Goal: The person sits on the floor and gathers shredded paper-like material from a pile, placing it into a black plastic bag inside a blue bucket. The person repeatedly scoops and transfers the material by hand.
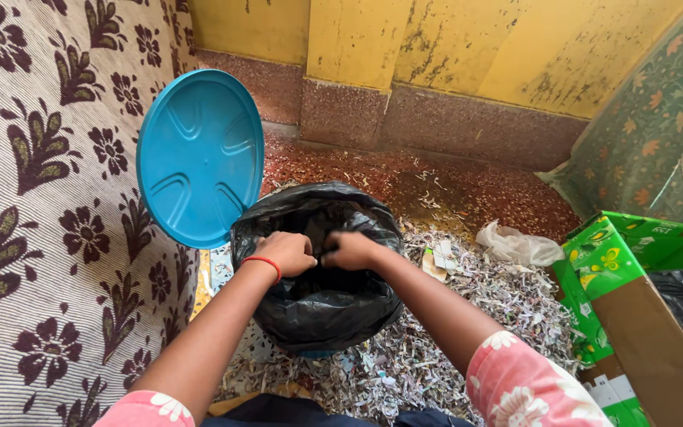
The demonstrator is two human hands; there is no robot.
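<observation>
While the black bin bag is seen standing on the floor amid shredded paper, its gathered top is gripped by both hands: the left hand and the right hand are curled with fingers pressed together around the plastic. Left of the bag, a blue round lid is propped upright against a flowered cloth; right of the bag, a white plastic bag and a green carton are found.
</observation>
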